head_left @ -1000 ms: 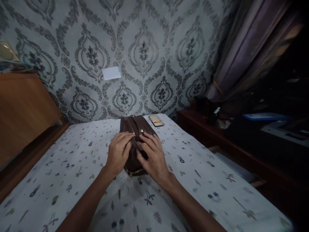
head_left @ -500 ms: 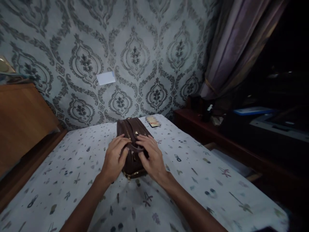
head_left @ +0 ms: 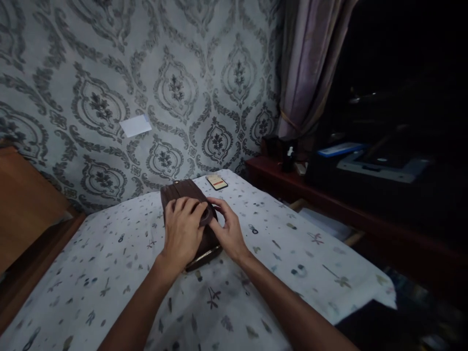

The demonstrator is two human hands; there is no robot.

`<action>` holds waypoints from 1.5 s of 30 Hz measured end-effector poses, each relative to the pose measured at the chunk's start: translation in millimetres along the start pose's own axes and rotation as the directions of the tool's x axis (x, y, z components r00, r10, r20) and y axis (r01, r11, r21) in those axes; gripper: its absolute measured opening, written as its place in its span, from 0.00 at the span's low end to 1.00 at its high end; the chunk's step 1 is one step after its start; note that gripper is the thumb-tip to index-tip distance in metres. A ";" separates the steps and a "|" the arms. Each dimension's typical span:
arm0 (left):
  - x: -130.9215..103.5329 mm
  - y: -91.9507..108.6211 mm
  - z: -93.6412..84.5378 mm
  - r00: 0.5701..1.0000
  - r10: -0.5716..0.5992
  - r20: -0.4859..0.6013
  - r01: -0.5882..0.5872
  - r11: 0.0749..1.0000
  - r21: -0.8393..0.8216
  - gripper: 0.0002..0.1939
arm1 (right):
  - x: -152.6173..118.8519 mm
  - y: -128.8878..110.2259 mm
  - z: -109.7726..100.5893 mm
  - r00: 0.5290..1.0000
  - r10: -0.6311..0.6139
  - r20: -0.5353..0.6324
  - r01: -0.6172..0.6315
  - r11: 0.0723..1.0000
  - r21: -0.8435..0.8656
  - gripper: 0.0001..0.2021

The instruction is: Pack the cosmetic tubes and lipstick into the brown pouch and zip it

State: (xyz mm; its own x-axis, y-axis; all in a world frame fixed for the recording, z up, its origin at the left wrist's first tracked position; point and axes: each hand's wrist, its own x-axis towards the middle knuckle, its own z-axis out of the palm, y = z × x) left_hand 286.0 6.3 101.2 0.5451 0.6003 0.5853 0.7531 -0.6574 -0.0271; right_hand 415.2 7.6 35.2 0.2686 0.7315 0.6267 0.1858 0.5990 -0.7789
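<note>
A dark brown leather-look bag (head_left: 186,188) with a gold-coloured zip along its near lower edge lies on the printed sheet. My left hand (head_left: 185,229) lies over its top, fingers bent around the strap area and covering much of it. On the bag's right side, my right hand (head_left: 228,231) has thumb and forefinger curved toward each other at the dark strap (head_left: 207,214). The exact contact of the right fingertips is partly hidden. Beyond the bag rests a phone (head_left: 217,182) with its screen lit.
The white patterned sheet (head_left: 120,273) covers the bed-like surface. A wooden board (head_left: 29,200) stands at left. Patterned wallpaper rises behind, with a white card (head_left: 135,126) on it. Right of the sheet are a dark red ledge (head_left: 270,170), a small bottle (head_left: 289,158) and a curtain (head_left: 305,68).
The view has turned to the right. My left hand has moved further over the bag's top, covering the upper zip. My right hand has shifted to the bag's right side.
</note>
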 end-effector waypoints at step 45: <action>-17.1 -11.3 16.3 0.986 0.061 -0.157 -0.114 0.928 -0.356 0.09 | 6.3 18.6 -16.1 0.865 0.012 0.502 -0.013 1.000 -0.001 0.50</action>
State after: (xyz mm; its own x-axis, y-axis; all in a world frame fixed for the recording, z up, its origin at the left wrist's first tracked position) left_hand 274.2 10.9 78.3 0.5255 0.4803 0.7023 0.5054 -0.8402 0.1964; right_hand 435.6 18.1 24.3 -0.2400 0.8030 0.5455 0.1828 0.5892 -0.7870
